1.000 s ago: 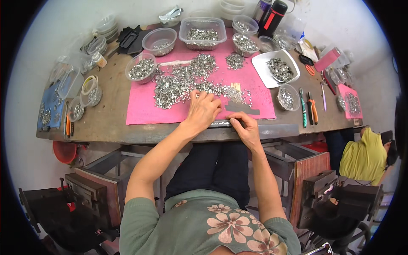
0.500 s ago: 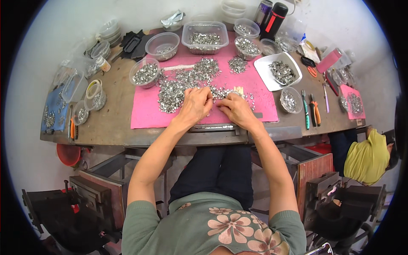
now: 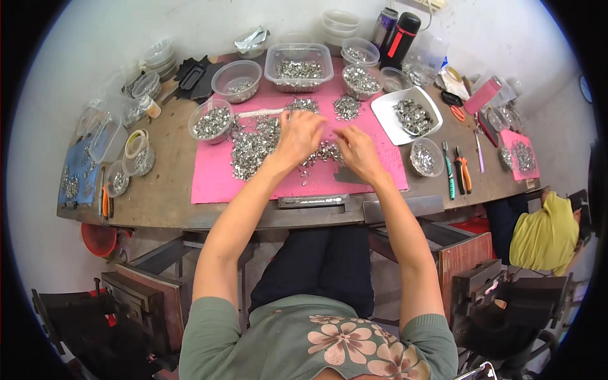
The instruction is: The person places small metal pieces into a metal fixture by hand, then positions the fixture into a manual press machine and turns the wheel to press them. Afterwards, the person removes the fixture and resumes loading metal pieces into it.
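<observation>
The left hand (image 3: 301,138) now reaches farther across the pink mat (image 3: 218,185), over heaped silvery pieces (image 3: 254,149), the right hand (image 3: 359,153) close beside them. I cannot tell whether the bent fingers grip anything.

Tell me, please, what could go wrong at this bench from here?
The left hand, close to the loose metal pieces, might sweep some off the pink mat. The right hand could perhaps bump the open white tray nearby and spill its contents.
</observation>
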The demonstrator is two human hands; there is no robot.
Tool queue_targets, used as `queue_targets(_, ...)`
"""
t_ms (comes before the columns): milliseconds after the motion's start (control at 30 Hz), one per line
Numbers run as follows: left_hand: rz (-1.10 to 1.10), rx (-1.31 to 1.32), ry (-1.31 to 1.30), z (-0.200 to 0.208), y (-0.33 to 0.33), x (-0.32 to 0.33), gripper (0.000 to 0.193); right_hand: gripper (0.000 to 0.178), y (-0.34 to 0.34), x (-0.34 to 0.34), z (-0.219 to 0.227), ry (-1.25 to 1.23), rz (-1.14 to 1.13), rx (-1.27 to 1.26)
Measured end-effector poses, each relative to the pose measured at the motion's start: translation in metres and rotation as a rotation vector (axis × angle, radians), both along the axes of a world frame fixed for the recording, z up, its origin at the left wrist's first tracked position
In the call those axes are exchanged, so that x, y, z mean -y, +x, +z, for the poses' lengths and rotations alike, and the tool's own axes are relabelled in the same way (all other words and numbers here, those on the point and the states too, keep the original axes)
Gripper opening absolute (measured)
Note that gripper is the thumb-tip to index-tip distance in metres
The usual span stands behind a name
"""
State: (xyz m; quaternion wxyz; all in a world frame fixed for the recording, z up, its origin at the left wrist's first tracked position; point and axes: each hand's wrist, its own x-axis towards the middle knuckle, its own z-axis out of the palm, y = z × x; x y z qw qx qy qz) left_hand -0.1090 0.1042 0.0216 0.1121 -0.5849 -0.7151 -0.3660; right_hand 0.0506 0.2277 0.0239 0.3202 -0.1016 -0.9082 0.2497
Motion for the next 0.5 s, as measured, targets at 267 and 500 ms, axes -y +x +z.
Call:
queue_targets(267, -0.211, -0.056, -0.325, -0.011, 0.064, 0.036, 0.056, 0.036, 0.067, 0.046, -0.017, 0.336, -0.135, 0.183)
queue_targets(500, -0.205, -0.013, -0.095, -0.003, 0.057, 0.052, 0.022, 0.023, 0.091, 0.036, -0.015, 0.189, -0.135, -0.012)
